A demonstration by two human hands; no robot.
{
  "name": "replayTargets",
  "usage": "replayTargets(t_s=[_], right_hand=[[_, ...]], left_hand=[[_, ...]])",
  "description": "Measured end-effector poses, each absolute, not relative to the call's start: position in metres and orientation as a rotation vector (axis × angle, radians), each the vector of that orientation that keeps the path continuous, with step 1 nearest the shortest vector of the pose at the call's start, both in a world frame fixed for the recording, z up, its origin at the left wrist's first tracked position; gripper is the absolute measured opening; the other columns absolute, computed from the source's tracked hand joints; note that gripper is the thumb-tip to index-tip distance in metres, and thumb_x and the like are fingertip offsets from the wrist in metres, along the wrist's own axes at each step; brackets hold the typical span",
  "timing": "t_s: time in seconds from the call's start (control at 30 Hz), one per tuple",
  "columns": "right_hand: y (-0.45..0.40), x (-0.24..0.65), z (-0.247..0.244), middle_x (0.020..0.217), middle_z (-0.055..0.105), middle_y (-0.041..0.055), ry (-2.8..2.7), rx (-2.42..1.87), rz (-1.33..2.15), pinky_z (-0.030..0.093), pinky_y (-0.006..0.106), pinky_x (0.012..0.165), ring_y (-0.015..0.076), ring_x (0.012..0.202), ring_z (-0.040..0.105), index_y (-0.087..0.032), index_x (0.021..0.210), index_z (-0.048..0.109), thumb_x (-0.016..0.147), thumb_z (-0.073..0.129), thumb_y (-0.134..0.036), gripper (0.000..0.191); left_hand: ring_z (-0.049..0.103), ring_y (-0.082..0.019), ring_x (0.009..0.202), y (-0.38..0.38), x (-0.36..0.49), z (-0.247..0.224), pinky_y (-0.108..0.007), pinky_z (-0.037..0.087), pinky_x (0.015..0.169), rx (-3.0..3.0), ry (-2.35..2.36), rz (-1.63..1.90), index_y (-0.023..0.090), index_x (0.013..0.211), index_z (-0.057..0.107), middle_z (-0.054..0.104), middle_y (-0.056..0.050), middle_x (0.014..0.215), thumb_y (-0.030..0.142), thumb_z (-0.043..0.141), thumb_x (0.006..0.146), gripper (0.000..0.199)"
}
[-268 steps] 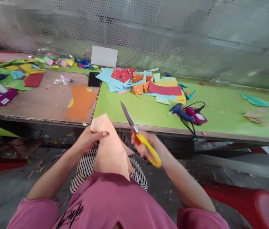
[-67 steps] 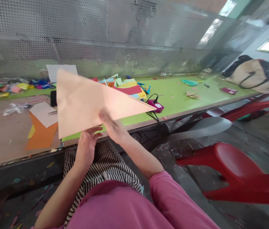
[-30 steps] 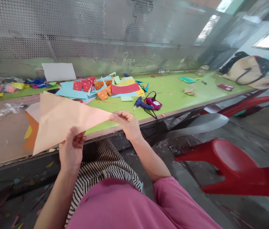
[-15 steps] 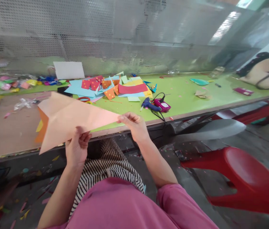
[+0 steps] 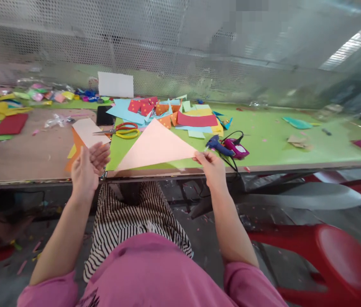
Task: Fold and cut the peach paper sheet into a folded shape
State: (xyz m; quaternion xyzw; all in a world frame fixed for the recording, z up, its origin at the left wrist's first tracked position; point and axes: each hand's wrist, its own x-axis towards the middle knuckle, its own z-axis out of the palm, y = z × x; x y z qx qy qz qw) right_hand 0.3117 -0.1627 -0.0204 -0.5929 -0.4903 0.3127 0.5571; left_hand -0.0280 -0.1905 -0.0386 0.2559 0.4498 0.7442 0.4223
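A peach paper triangle (image 5: 155, 147) lies flat at the near edge of the green table (image 5: 263, 145). My right hand (image 5: 211, 168) pinches its right corner. To the left of the sheet, my left hand (image 5: 87, 168) hovers open with fingers spread, holding nothing. Orange-and-yellow scissors (image 5: 121, 130) lie on the table just behind the triangle, beside a smaller peach offcut (image 5: 87, 131) resting on orange paper.
A pile of coloured paper pieces (image 5: 170, 111) sits behind the triangle. A blue glue gun (image 5: 219, 146) and a magenta one (image 5: 238, 150) lie to the right with cords. A black phone (image 5: 104, 115), a white card (image 5: 115, 84), a brown board (image 5: 23, 149) and a red stool (image 5: 343, 260) are around.
The folded peach paper came down from mid-air onto the table edge. My left hand let go of it and opened. The view swung left.
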Motion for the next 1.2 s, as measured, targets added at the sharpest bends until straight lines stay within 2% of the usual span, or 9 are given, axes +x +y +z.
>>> replayTargets(t_s=[0.1, 0.23, 0.33, 0.4, 0.47, 0.57, 0.63, 0.9, 1.2], right_hand=[[-0.155, 0.318, -0.022, 0.079, 0.077, 0.0049, -1.387, -1.617, 0.569, 0.052, 0.038, 0.083, 0.0234, 0.081, 0.07, -0.02, 0.079, 0.072, 0.079, 0.071, -0.054, 0.034], [-0.151, 0.318, -0.023, 0.092, 0.08, 0.0098, -1.607, -1.833, 0.374, 0.053, 0.041, 0.083, 0.0282, 0.086, 0.07, -0.018, 0.105, 0.074, 0.085, 0.066, -0.044, 0.033], [-0.151, 0.317, -0.023, 0.116, 0.078, 0.0172, -1.795, -1.895, 0.169, 0.052, 0.047, 0.092, 0.0349, 0.105, 0.068, -0.016, 0.133, 0.067, 0.088, 0.065, -0.036, 0.049], [-0.151, 0.315, -0.021, 0.135, 0.07, 0.0208, -1.899, -1.91, -0.004, 0.048, 0.052, 0.102, 0.039, 0.124, 0.061, -0.016, 0.141, 0.064, 0.092, 0.063, -0.034, 0.052], [-0.149, 0.312, -0.02, 0.141, 0.066, 0.0213, -1.994, -1.93, -0.06, 0.044, 0.054, 0.107, 0.0412, 0.132, 0.055, -0.015, 0.138, 0.068, 0.096, 0.061, -0.037, 0.048], [-0.144, 0.306, -0.02, 0.131, 0.071, 0.0197, -2.13, -1.958, 0.043, 0.044, 0.055, 0.103, 0.0416, 0.127, 0.057, -0.018, 0.129, 0.073, 0.098, 0.061, -0.048, 0.045], [-0.141, 0.303, -0.021, 0.126, 0.072, 0.0182, -2.174, -1.952, 0.086, 0.044, 0.054, 0.098, 0.041, 0.122, 0.058, -0.021, 0.126, 0.075, 0.097, 0.064, -0.053, 0.045], [-0.137, 0.302, -0.02, 0.115, 0.072, 0.0139, -2.164, -1.897, 0.183, 0.042, 0.045, 0.093, 0.0356, 0.112, 0.059, -0.023, 0.109, 0.075, 0.092, 0.071, -0.05, 0.033], [-0.146, 0.296, -0.027, 0.126, 0.073, 0.0184, -2.141, -1.89, 0.109, 0.043, 0.049, 0.096, 0.038, 0.118, 0.059, -0.018, 0.128, 0.072, 0.095, 0.067, -0.047, 0.044]], left_hand=[[0.078, -0.018, 0.096, -0.194, -0.021, -0.039, -0.025, 0.061, 0.083, 1.024, 1.255, 1.904, 0.022, 0.108, 0.081, 0.083, -0.005, 0.101, 0.046, 0.07, 0.096, 0.029], [0.075, -0.029, 0.112, -0.2, 0.008, -0.049, -0.038, 0.057, 0.103, 1.735, 1.422, 1.464, 0.028, 0.1, 0.084, 0.083, -0.007, 0.112, 0.043, 0.083, 0.083, 0.023], [0.073, -0.034, 0.118, -0.196, 0.021, -0.058, -0.048, 0.054, 0.109, 2.05, 1.367, 1.208, 0.031, 0.101, 0.083, 0.081, -0.008, 0.122, 0.039, 0.075, 0.088, 0.017], [0.073, -0.034, 0.116, -0.191, 0.022, -0.062, -0.049, 0.054, 0.107, 2.161, 1.365, 1.118, 0.03, 0.097, 0.082, 0.081, -0.009, 0.121, 0.037, 0.067, 0.093, 0.018], [0.073, -0.035, 0.115, -0.186, 0.019, -0.064, -0.049, 0.053, 0.106, 2.227, 1.434, 1.038, 0.029, 0.104, 0.081, 0.08, -0.01, 0.125, 0.037, 0.064, 0.095, 0.021], [0.07, -0.039, 0.118, -0.181, 0.013, -0.063, -0.053, 0.048, 0.109, 2.282, 1.593, 0.939, 0.023, 0.128, 0.074, 0.075, -0.016, 0.134, 0.038, 0.066, 0.093, 0.039], [0.07, -0.04, 0.115, -0.177, 0.01, -0.061, -0.052, 0.048, 0.106, 2.307, 1.674, 0.878, 0.02, 0.136, 0.069, 0.076, -0.018, 0.13, 0.04, 0.065, 0.094, 0.047], [0.069, -0.034, 0.111, -0.161, 0.01, -0.053, -0.045, 0.049, 0.102, 2.336, 1.706, 0.797, 0.022, 0.137, 0.068, 0.079, -0.013, 0.117, 0.033, 0.061, 0.094, 0.045], [0.064, -0.037, 0.121, -0.162, 0.012, -0.052, -0.053, 0.045, 0.111, 2.344, 1.668, 0.838, 0.018, 0.141, 0.064, 0.073, -0.017, 0.129, 0.031, 0.056, 0.096, 0.048]])
